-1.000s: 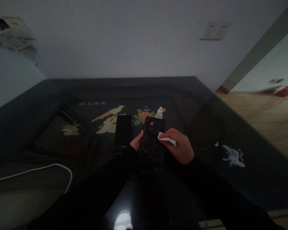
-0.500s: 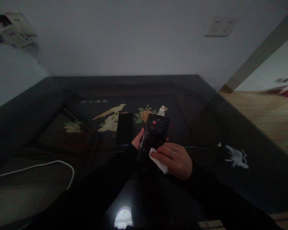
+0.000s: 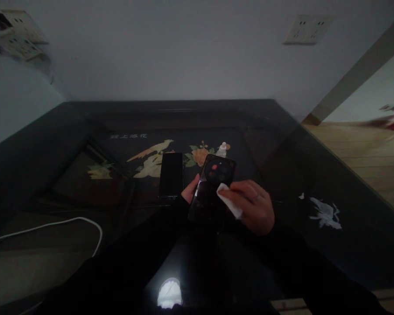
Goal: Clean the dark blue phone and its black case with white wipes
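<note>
A black smartphone (image 3: 206, 202) is tilted back-side up, its large round camera ring toward the far end. My left hand (image 3: 190, 190) grips it along the left edge, with most of the fingers hidden beneath. Pinched in my right hand (image 3: 254, 205) is a folded white tissue (image 3: 229, 202), lying against the right side of the phone's back below the camera ring. A ring shows on one right-hand finger. To the left of the held phone, a second dark phone (image 3: 171, 176) lies flat on the table. A small clear bottle with a white top (image 3: 222, 149) stands just beyond.
The glossy black table (image 3: 170, 114) bears bird and flower pictures. A white cable (image 3: 49, 227) curves across its left side. Crumpled whitish scraps (image 3: 325, 214) lie at the right. Wall sockets (image 3: 308, 29) and a power strip (image 3: 21, 43) are on the walls behind.
My right hand has slid the tissue up and to the right across the phone's back, toward the camera ring. My left hand keeps its hold on the phone.
</note>
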A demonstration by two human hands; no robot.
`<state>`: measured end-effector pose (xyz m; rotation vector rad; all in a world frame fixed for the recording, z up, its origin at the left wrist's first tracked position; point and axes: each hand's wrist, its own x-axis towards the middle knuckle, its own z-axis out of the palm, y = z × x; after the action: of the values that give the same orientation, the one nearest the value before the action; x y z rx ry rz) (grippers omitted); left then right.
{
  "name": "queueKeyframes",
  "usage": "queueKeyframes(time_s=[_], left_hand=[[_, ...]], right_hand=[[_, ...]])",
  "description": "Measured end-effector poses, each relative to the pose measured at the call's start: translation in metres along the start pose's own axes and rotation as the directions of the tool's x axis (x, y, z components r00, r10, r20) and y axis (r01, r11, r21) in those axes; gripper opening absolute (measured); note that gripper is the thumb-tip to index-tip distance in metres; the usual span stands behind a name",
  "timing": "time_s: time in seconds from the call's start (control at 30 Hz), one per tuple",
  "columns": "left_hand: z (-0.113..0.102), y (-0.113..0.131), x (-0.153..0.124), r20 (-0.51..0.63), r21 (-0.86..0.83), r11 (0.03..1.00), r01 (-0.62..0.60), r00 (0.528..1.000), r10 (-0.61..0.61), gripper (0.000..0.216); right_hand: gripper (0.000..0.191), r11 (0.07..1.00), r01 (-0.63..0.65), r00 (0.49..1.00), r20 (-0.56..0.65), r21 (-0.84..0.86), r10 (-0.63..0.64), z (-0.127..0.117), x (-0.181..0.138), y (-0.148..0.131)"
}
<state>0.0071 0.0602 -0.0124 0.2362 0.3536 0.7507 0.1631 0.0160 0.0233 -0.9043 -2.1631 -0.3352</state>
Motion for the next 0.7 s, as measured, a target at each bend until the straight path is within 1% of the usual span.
queueKeyframes(time_s=[0.03,0.07,0.1,0.17,0.27,0.33,0.4,0.47,0.5,0.6,0.63,0.67,0.7], left_hand=[[-0.001,0.001,0.001,0.002,-0.001,1.000,-0.004,1.000,0.004,0.054],[-0.002,0.001,0.002,0.006,-0.002,1.000,-0.006,1.000,0.006,0.053],[-0.003,0.002,0.002,0.011,-0.002,1.000,-0.005,1.000,0.005,0.053],[-0.006,0.003,0.003,0.022,-0.001,1.000,0.011,1.000,-0.011,0.055],[-0.012,0.005,0.002,0.064,-0.012,0.996,0.085,0.994,-0.084,0.063],[-0.017,0.008,0.002,0.100,-0.028,0.993,0.113,0.989,-0.109,0.067],[-0.020,0.010,0.003,0.128,-0.050,0.994,0.097,0.988,-0.090,0.066],[-0.020,0.010,0.004,0.128,-0.065,0.994,0.089,0.989,-0.080,0.066],[-0.019,0.010,0.004,0.113,-0.066,0.994,0.090,0.990,-0.083,0.067],[-0.014,0.008,0.005,0.058,-0.056,0.994,0.098,0.994,-0.095,0.065],[-0.012,0.007,0.005,0.049,-0.055,0.994,0.095,0.994,-0.093,0.064],[-0.010,0.007,0.004,0.044,-0.054,0.994,0.091,0.995,-0.089,0.062],[-0.009,0.006,0.004,0.035,-0.055,0.995,0.083,0.996,-0.081,0.061]], right_hand=[[0.018,0.999,-0.040,0.998,-0.048,-0.025,0.038,-0.002,0.000,0.002],[0.020,0.998,-0.046,0.996,-0.078,-0.046,0.043,-0.004,0.000,0.004],[0.023,0.998,-0.018,0.997,-0.082,-0.057,0.013,-0.005,-0.001,0.004],[0.025,0.995,0.086,0.996,-0.021,-0.044,-0.087,-0.003,-0.002,0.002],[0.025,0.979,0.202,0.974,0.101,0.020,-0.203,0.003,-0.006,-0.004],[0.027,0.963,0.257,0.950,0.161,0.077,-0.267,0.008,-0.010,-0.007],[0.029,0.936,0.319,0.914,0.213,0.147,-0.345,0.010,-0.014,-0.006],[0.032,0.915,0.360,0.883,0.251,0.182,-0.397,0.010,-0.017,0.000],[0.034,0.918,0.358,0.881,0.263,0.169,-0.392,0.010,-0.018,0.003],[0.037,0.963,0.262,0.927,0.260,0.064,-0.270,0.008,-0.021,0.012],[0.037,0.968,0.246,0.933,0.259,0.051,-0.250,0.008,-0.021,0.013],[0.037,0.964,0.258,0.927,0.265,0.065,-0.266,0.008,-0.022,0.013],[0.036,0.950,0.296,0.910,0.274,0.101,-0.312,0.008,-0.022,0.012]])
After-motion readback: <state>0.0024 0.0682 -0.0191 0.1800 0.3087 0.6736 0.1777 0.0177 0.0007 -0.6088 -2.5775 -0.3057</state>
